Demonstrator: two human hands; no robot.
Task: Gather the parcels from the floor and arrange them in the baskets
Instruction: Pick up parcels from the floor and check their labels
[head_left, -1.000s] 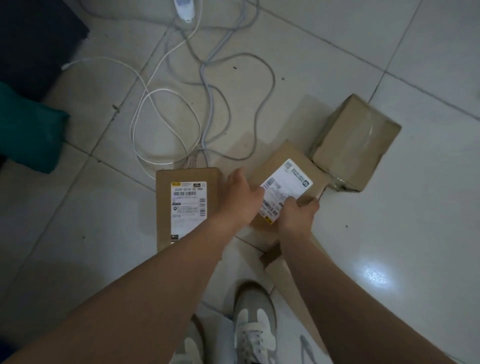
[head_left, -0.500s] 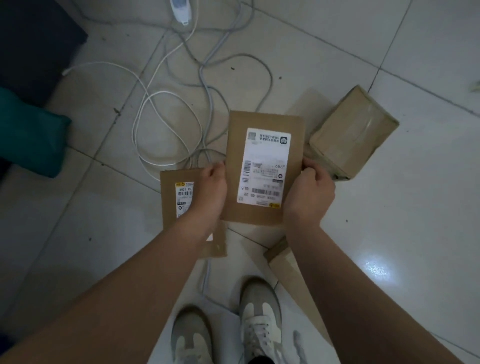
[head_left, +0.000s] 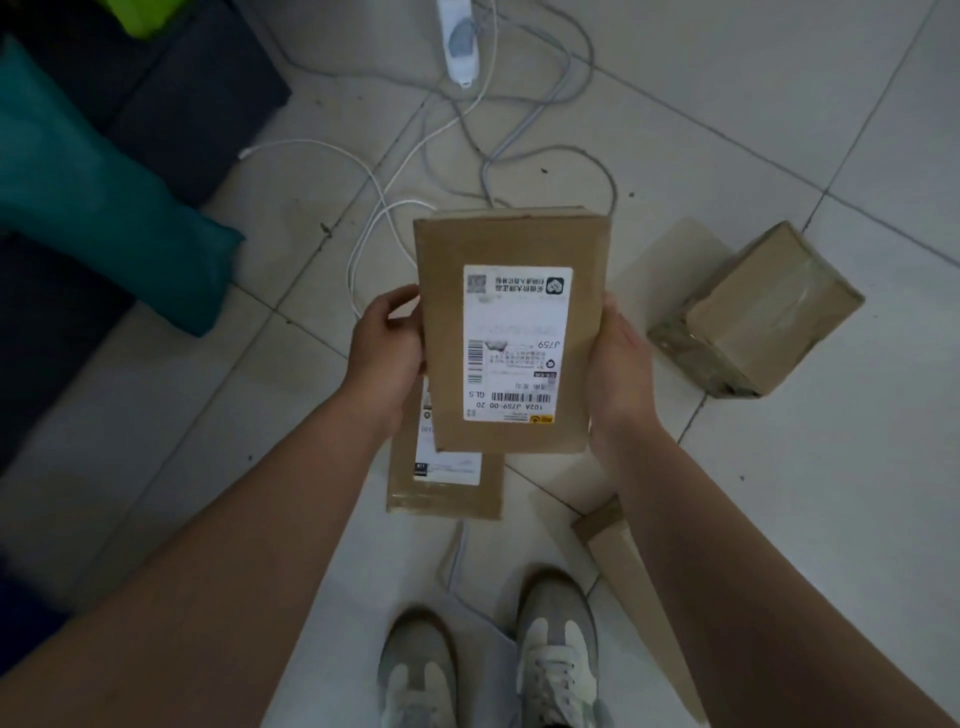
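I hold a flat brown cardboard parcel (head_left: 511, 249) with a white shipping label above the floor. My left hand (head_left: 387, 353) grips its left edge and my right hand (head_left: 621, 369) grips its right edge. Below it on the tiles lies a second labelled flat parcel (head_left: 447, 488), partly hidden by the held one. A taped cube-shaped box (head_left: 763, 306) sits on the floor to the right. A narrow brown parcel (head_left: 634, 577) lies beside my right forearm. No basket is in view.
White and grey cables (head_left: 395, 208) loop over the tiles behind the parcels, running to a white power strip (head_left: 460, 41). A teal cushion (head_left: 88, 208) and dark furniture (head_left: 197, 98) fill the left side. My two shoes (head_left: 488, 665) stand at the bottom.
Both hands lifted the labelled parcel off the floor and turned it upright. It now sits higher, and the camera has risen away from the floor.
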